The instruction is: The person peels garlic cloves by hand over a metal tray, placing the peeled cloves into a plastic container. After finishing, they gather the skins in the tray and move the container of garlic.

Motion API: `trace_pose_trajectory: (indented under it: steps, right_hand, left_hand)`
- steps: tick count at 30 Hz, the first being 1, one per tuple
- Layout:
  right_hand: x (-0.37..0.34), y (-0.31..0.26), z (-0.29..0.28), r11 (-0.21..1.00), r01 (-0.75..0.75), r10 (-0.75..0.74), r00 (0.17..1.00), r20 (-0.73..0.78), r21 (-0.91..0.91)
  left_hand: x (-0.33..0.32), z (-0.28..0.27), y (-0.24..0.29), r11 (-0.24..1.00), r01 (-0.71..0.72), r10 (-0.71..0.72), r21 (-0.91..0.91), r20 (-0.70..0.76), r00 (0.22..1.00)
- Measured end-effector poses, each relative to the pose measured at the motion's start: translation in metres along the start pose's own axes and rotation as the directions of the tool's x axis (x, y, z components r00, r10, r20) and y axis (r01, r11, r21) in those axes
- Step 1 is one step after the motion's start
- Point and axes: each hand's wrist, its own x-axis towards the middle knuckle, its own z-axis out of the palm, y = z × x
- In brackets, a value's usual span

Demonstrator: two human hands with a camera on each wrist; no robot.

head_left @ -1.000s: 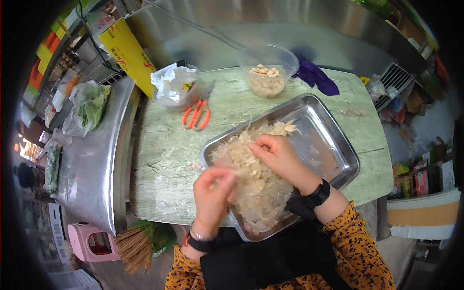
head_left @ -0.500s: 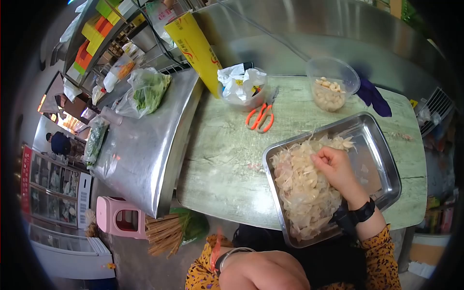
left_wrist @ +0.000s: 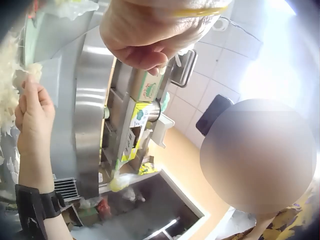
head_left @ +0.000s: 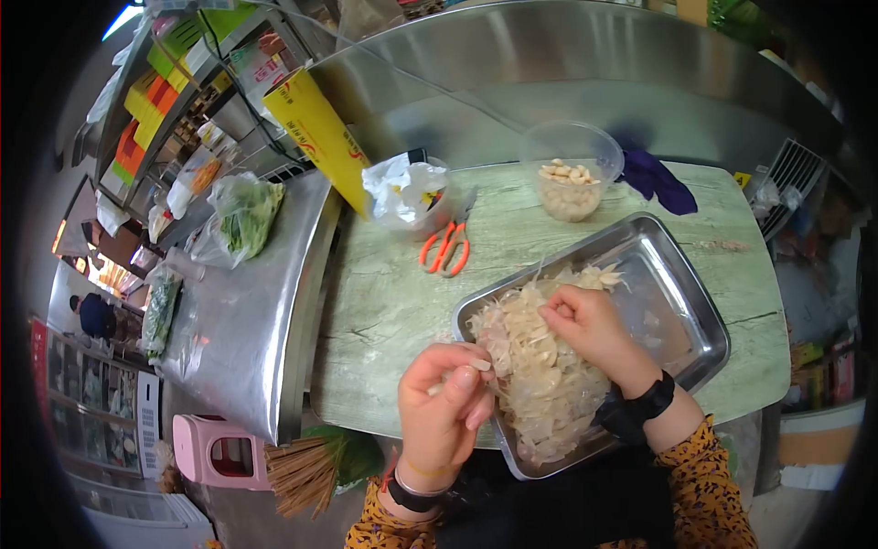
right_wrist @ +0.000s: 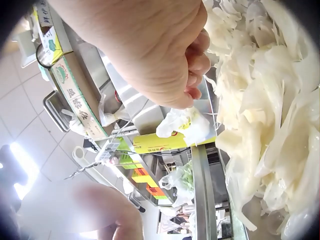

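A steel tray [head_left: 709, 366] on the green table holds a heap of thin pale skins [head_left: 540, 403], seen close up in the right wrist view [right_wrist: 270, 115]. My left hand [head_left: 441, 412] is at the tray's left edge, thumb and forefinger pinching a small pale piece [head_left: 480, 364]; its curled fingers also show in the left wrist view [left_wrist: 150, 35]. Over the heap, my right hand [head_left: 594, 334] has its fingers curled in, thumb against forefinger; whether anything is between them I cannot tell. Behind the tray stands a clear bowl [head_left: 572, 197] of pale cloves.
Orange-handled scissors [head_left: 445, 249] lie near a tub with a white bag [head_left: 402, 188] and an upright yellow box [head_left: 315, 137]. A purple cloth [head_left: 657, 181] is at the back right. Left stands a steel counter [head_left: 238, 339] with bagged greens [head_left: 242, 220]; below is a pink stool [head_left: 219, 448].
My left hand has come up from low by my body to the tray's left side, a pale piece in its fingertips. My right hand stays over the heap. The head view has shifted.
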Motion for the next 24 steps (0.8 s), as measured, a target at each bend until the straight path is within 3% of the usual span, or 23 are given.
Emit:
trace_pose_trajectory:
  steps: [3, 5, 6, 7, 8, 9, 10, 12, 13, 16, 17, 18, 20, 21, 22, 23, 24]
  right_hand:
    - [0.000, -0.006, -0.004, 1.000, 0.006, -0.006, 1.000, -0.001, -0.016]
    - [-0.002, -0.003, -0.002, 1.000, 0.018, -0.018, 1.000, -0.001, -0.014]
    - [0.000, -0.001, -0.002, 0.999, 0.037, -0.037, 0.999, -0.003, -0.012]
    - [0.001, -0.002, -0.001, 0.999, 0.038, -0.038, 0.999, 0.000, -0.009]
    - [0.001, -0.003, -0.001, 1.000, 0.025, -0.025, 1.000, -0.011, -0.010]
    - [0.000, -0.004, 0.001, 1.000, 0.013, -0.013, 1.000, -0.020, -0.011]
    - [0.000, -0.003, 0.002, 1.000, 0.013, -0.013, 1.000, -0.010, -0.006]
    - [0.000, 0.000, 0.003, 1.000, 0.027, -0.028, 0.999, -0.015, -0.015]
    - [0.002, 0.001, 0.004, 0.999, 0.034, -0.034, 0.999, -0.014, -0.007]
    - [0.000, 0.004, 0.006, 0.999, 0.041, -0.042, 0.999, -0.028, -0.025]
    - [0.000, 0.003, 0.004, 0.999, 0.043, -0.044, 0.999, -0.026, -0.003]
    - [0.000, 0.002, 0.003, 0.999, 0.046, -0.046, 0.999, -0.024, 0.019]
    - [0.001, 0.004, 0.004, 0.998, 0.056, -0.056, 0.998, 0.000, 0.034]
    - [0.001, 0.005, 0.002, 0.997, 0.068, -0.069, 0.997, 0.017, 0.044]
    - [0.001, 0.005, 0.001, 0.998, 0.060, -0.060, 0.998, 0.008, 0.035]
    - [0.003, 0.004, 0.000, 0.915, -0.108, 0.070, 0.991, 0.110, 0.388]
    - [0.003, 0.003, -0.002, 0.688, -0.277, 0.152, 0.959, 0.241, 0.670]
  left_hand:
    - [0.001, 0.001, -0.003, 0.998, 0.037, -0.037, -0.042, -0.001, 0.999]
    - [-0.003, 0.010, -0.002, 0.991, -0.007, 0.013, 0.134, -0.051, 0.999]
    - [-0.003, 0.014, 0.003, 0.991, -0.014, 0.021, 0.136, -0.048, 0.999]
    - [-0.007, 0.017, 0.009, 0.976, -0.155, 0.119, 0.153, 0.220, 0.968]
    - [-0.012, 0.020, 0.015, 0.948, -0.290, 0.198, 0.132, 0.469, 0.861]
    - [0.001, 0.024, 0.028, 0.976, -0.214, 0.125, 0.039, 0.703, 0.700]
    - [0.015, 0.029, 0.040, 0.993, -0.113, 0.078, -0.027, 0.880, 0.469]
    - [0.006, 0.056, 0.020, 0.909, -0.261, 0.411, -0.325, 0.803, 0.432]
    - [0.004, 0.067, 0.026, 0.906, -0.269, 0.421, -0.326, 0.757, 0.500]
    - [-0.007, 0.072, 0.022, 0.883, -0.290, 0.470, -0.370, 0.716, 0.517]
    - [-0.014, 0.074, 0.026, 0.900, -0.279, 0.436, -0.336, 0.695, 0.572]
    - [-0.011, 0.073, 0.026, 0.900, -0.278, 0.436, -0.335, 0.693, 0.575]
    - [-0.002, 0.069, 0.023, 0.877, -0.301, 0.477, -0.374, 0.750, 0.458]
    - [-0.004, 0.063, 0.024, 0.877, -0.297, 0.478, -0.378, 0.750, 0.458]
    - [-0.008, 0.052, 0.026, 0.925, -0.342, 0.358, -0.167, 0.687, 0.632]
    - [-0.011, 0.041, 0.026, 0.942, -0.333, 0.246, 0.048, 0.574, 0.781]
    - [-0.010, 0.032, 0.022, 0.927, -0.274, 0.149, 0.255, 0.421, 0.895]
